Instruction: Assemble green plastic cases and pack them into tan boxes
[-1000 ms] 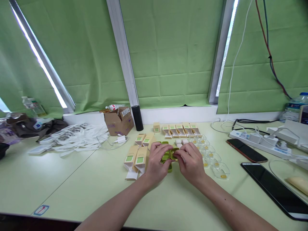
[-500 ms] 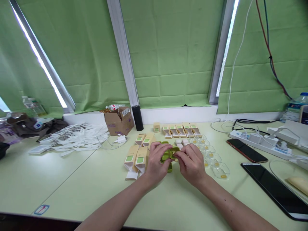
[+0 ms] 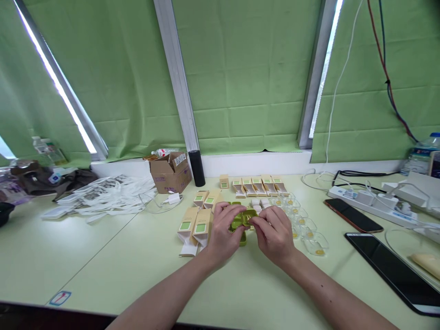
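Over a pale table (image 3: 137,266), left hand (image 3: 222,231) gripping a green case (image 3: 246,217), right hand (image 3: 277,233) pinching its edge

I can't read any word from here. The brown box (image 3: 160,178) has purple print (image 3: 169,189) and a white label (image 3: 179,159), but the letters are too tiny for me. The tan boxes (image 3: 202,215) have green squares on them. I see a red mark on the blue-edged sticker (image 3: 60,298) on the table (image 3: 137,270).
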`<action>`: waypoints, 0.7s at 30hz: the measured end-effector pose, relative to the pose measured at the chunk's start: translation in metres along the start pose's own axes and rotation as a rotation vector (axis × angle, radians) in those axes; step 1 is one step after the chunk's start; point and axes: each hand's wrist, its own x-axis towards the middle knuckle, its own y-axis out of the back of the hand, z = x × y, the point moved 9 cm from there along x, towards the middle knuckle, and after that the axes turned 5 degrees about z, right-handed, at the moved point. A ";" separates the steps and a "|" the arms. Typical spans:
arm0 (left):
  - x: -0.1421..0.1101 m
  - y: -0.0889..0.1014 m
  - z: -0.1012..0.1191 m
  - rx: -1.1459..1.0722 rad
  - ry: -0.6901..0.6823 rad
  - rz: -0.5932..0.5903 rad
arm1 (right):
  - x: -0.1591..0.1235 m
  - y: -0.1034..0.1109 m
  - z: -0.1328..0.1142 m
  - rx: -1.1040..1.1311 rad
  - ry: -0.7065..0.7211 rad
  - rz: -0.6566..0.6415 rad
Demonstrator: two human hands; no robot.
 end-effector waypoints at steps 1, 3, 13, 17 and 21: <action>0.000 0.000 0.000 -0.001 0.006 -0.003 | 0.000 0.000 0.000 0.003 0.001 -0.001; 0.000 -0.001 -0.001 -0.003 0.013 -0.007 | -0.001 0.000 0.000 0.007 -0.003 -0.003; -0.002 -0.003 -0.009 0.000 0.064 -0.019 | -0.003 0.000 0.000 0.009 -0.007 -0.005; -0.003 -0.004 -0.020 0.013 0.135 -0.023 | -0.002 0.003 -0.002 0.032 -0.004 0.038; -0.002 -0.001 -0.030 0.012 0.192 0.011 | -0.001 0.005 -0.001 0.053 -0.011 0.054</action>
